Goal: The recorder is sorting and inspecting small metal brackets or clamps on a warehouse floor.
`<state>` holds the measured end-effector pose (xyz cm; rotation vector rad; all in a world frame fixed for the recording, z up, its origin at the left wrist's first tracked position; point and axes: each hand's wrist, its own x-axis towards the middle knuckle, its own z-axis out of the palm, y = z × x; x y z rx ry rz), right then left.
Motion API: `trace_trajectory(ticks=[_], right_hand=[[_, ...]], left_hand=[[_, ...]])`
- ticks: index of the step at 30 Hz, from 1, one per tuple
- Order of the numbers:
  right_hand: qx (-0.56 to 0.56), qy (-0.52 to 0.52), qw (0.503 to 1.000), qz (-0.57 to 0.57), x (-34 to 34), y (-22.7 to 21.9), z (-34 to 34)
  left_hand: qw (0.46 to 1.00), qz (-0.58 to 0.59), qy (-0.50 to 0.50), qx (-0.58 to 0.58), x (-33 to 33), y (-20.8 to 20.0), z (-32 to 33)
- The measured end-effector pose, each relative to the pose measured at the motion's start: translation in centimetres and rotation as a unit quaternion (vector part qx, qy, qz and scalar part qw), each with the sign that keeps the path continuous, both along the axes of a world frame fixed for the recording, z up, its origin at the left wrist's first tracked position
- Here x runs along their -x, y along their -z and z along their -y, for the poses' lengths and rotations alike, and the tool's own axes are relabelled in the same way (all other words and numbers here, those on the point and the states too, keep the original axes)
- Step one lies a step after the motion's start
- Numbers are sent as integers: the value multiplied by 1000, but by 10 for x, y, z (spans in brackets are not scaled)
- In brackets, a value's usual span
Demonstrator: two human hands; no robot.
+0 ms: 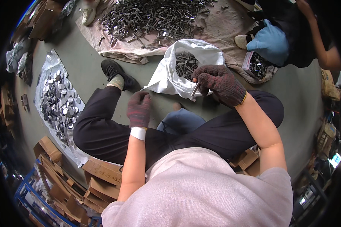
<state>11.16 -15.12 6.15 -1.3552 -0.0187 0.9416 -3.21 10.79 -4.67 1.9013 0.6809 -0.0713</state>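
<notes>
1. The metal bolt (pixel 195 90) was in the gloved right hand (pixel 221 84), pinched near its upper end, with the thumb and fingers closed on the shank.
2. Its long axis ran aslant – the held end up and slightly right in the view, the free end hanging down and a little left, toward the person's body.
3. From the fingertips, then, most of the visible shank lay on the body side, clear of the glove. The thicker-looking free end seemed to be the head, though it was too small to be sure.
4. The relation that seemed to matter most was bolt to sack mouth: the open white sack (pixel 163 75) held loose bolts (pixel 186 65), and its opening lay just beyond the held bolt, away from the body and slightly left. In the view the bolt crossed the sack's near side; whether they touched could not be told.
5. The right hand was clearly the nearer one to both bolt and sack.
6. The gloved left hand (pixel 138 110) stood well apart, left of the sack above the thigh, its fingers loosely curled. Nothing showed between them – whether the hidden palm held anything could not be told.
</notes>
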Motion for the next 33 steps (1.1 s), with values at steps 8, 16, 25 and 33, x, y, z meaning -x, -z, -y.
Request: trace_trajectory(ticks=[8, 16, 25, 33], right_hand=[[31, -29, 997, 70, -2, -4, 1], [39, -16, 996, 75, -8, -8, 4], [275, -15, 915, 294, -18, -14, 5], [269, -59, 890, 364, -23, -10, 1]], left_hand=[[996, -63, -25, 62, -2, -2, 6], [980, -17, -107, 168, -7, 5, 9], [979, -22, -13, -201, -45, 31, -12], [803, -405, 391, -193, -173, 87, -45]])
